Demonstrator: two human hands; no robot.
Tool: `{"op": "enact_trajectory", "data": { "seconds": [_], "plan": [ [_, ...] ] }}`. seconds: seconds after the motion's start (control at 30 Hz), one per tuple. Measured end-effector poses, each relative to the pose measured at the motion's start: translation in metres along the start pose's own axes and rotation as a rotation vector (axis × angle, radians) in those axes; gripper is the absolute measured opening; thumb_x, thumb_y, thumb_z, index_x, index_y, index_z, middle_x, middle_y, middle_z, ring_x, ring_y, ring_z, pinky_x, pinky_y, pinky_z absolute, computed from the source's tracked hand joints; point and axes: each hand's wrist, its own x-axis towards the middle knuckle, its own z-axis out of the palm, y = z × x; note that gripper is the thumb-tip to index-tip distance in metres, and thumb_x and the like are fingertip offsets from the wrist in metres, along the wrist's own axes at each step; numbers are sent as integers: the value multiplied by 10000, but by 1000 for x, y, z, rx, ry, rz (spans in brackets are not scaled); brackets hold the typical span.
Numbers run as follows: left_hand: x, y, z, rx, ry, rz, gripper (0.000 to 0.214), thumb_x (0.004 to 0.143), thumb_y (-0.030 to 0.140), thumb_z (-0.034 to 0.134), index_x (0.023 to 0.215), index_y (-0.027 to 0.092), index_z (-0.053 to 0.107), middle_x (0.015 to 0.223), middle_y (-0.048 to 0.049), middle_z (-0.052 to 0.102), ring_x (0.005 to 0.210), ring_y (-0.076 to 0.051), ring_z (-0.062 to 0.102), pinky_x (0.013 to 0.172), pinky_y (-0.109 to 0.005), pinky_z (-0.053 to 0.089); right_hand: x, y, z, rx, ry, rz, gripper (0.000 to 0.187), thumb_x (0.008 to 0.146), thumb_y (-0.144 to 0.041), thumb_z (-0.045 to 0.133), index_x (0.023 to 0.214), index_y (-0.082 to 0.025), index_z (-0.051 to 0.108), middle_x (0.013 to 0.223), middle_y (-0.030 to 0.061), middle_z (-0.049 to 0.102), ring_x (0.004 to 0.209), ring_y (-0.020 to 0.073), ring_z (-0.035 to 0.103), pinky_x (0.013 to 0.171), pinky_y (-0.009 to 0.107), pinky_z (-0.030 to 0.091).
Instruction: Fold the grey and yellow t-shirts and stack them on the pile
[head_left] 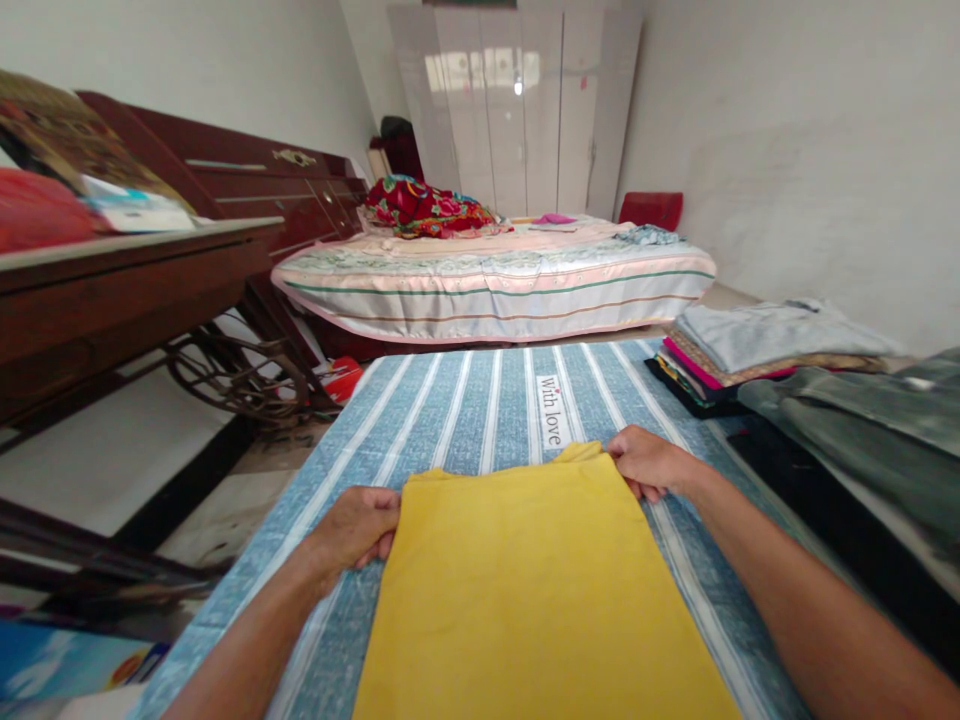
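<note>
A yellow folded cloth garment [525,580] lies flat in front of me, its near end running out of the bottom of the view. My left hand [360,525] pinches its left edge close to the far corner. At the far right corner, my right hand [645,462] is closed on the fabric, where a small fold sticks up along the far edge. Beneath the garment spreads a blue cloth with white stripes [465,400], printed "With love". Exactly which garment it is cannot be made out.
To the right sit a stack of folded clothes [772,345] and a dark grey-green garment [862,430]. A bed [495,290] with a red floral quilt [427,208] stands beyond. On the left is a wooden sewing table [135,270] with an iron wheel below.
</note>
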Motion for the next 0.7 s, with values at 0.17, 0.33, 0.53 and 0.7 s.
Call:
{"op": "enact_trajectory", "data": {
  "seconds": [0.17, 0.33, 0.53, 0.7],
  "plan": [
    [3, -4, -4, 34, 16, -7, 201, 545, 351, 512, 462, 173, 470, 344, 29, 476, 283, -44, 287, 342, -186, 144, -2, 3, -5, 14, -13, -2, 147, 650, -139, 450, 524, -173, 519, 368, -37, 518, 252, 75, 438, 235, 156, 233],
    [0, -1, -1, 98, 25, -5, 183, 546, 328, 482, 443, 178, 461, 341, 29, 477, 287, -52, 306, 350, -195, 169, 1, 6, -4, 26, -25, -11, 154, 660, -161, 461, 516, -171, 517, 370, -35, 523, 254, 74, 449, 234, 151, 234],
    [-2, 1, 0, 99, 45, 3, 197, 551, 341, 490, 443, 178, 462, 339, 32, 471, 288, -52, 304, 356, -198, 167, 3, 5, -2, 28, -9, 18, 146, 665, -164, 477, 529, -172, 527, 366, -36, 523, 239, 73, 435, 231, 150, 226],
    [1, 0, -1, 67, 10, 6, 237, 558, 387, 536, 475, 171, 483, 368, 29, 493, 293, -47, 299, 352, -193, 158, 2, -1, 2, 41, 42, 41, 167, 687, -185, 493, 521, -178, 508, 362, -37, 519, 236, 73, 431, 232, 154, 223]
  ]
}}
